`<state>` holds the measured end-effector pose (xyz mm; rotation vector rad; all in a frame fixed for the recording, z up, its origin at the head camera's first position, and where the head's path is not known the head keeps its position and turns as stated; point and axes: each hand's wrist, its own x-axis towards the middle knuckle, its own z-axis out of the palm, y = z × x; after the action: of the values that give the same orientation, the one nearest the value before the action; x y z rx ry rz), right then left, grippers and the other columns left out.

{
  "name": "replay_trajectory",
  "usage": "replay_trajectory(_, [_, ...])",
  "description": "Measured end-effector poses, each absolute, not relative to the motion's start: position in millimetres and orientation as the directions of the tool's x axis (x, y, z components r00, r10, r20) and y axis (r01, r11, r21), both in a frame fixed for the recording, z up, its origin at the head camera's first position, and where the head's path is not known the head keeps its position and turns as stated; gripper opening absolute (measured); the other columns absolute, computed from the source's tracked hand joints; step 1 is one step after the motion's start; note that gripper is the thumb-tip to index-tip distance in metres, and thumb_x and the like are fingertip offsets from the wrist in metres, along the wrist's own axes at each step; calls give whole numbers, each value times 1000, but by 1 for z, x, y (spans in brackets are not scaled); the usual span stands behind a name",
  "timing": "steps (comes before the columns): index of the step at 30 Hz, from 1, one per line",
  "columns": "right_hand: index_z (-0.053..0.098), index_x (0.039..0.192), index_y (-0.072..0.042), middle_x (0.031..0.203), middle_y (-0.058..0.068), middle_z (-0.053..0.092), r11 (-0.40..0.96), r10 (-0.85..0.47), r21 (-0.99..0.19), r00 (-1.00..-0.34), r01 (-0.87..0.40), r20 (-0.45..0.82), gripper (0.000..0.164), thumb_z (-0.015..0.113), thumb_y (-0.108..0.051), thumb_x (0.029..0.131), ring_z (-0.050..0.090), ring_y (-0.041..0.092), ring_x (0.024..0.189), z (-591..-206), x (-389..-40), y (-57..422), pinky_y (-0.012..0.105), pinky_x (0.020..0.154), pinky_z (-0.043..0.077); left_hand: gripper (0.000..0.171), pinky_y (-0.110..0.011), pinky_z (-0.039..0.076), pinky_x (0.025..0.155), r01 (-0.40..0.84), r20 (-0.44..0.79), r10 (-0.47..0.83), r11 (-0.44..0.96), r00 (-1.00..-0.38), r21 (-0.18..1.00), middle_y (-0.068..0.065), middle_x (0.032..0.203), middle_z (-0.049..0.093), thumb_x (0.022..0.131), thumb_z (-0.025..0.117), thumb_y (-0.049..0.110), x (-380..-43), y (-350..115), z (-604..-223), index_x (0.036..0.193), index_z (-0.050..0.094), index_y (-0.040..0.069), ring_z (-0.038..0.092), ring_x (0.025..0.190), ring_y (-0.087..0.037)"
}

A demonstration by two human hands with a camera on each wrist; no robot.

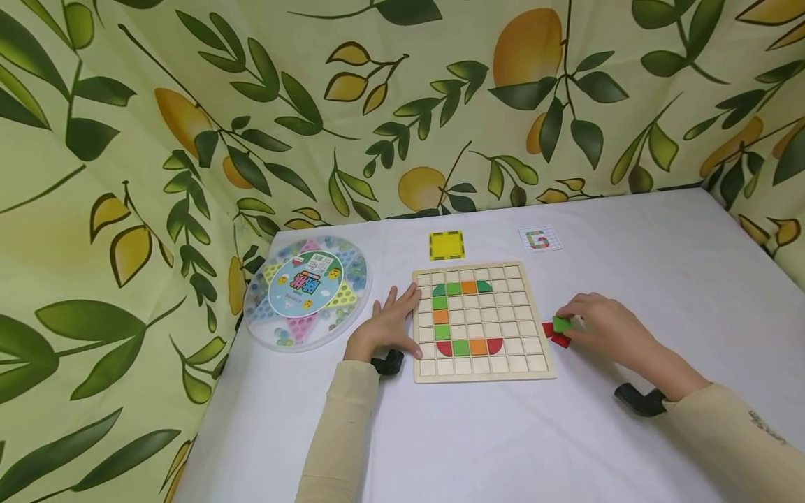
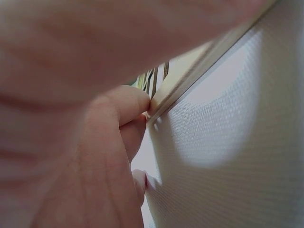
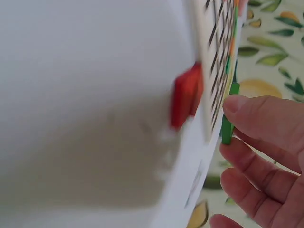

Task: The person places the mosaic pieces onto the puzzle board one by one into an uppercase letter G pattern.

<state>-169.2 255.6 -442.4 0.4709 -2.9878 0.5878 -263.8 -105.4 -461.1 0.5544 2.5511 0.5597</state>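
A wooden grid board (image 1: 518, 311) lies flat on the table, with green, orange and red tiles set in its cells in a C-like shape. My left hand (image 1: 388, 325) rests at the board's left edge, thumb and fingertips touching the frame; in the left wrist view the fingers (image 2: 130, 104) meet the wooden rim. Just right of the board, my right hand (image 1: 606, 328) pinches a green square tile (image 3: 228, 121) between thumb and fingers, held above the table. Beneath it, red tiles (image 1: 559, 340) lie beside the board's right edge.
Behind the board lie a yellow square frame piece (image 1: 446, 245) and a small pattern card (image 1: 539, 239) printed with a coloured G-like figure. A round, clear-cased game board (image 1: 352, 307) sits to the left. Leaf-patterned cloth (image 1: 377, 140) hangs at the table's back and left.
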Motion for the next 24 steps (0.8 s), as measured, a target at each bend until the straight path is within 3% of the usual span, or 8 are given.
replay_trajectory(8, [72,97,-5,90,0,63,824,-404,-386,-908,-415,115,28,79,-11,70,57,18,84,-446,-192,212,34,70,48,128,-54,-9,108,274,-359,471,834,-806,480,15,153,-5,50,89,38,-264,-104,-462,149,9,26,-15,139,-22])
replay_trajectory(24, [73,96,-8,92,-3,64,770,-496,-404,-862,-493,106,25,77,-12,72,58,19,93,-459,-212,173,38,81,49,128,-55,-8,108,275,-357,467,837,-809,472,13,154,-4,50,89,37,-266,-105,-461,149,10,24,-15,140,-22])
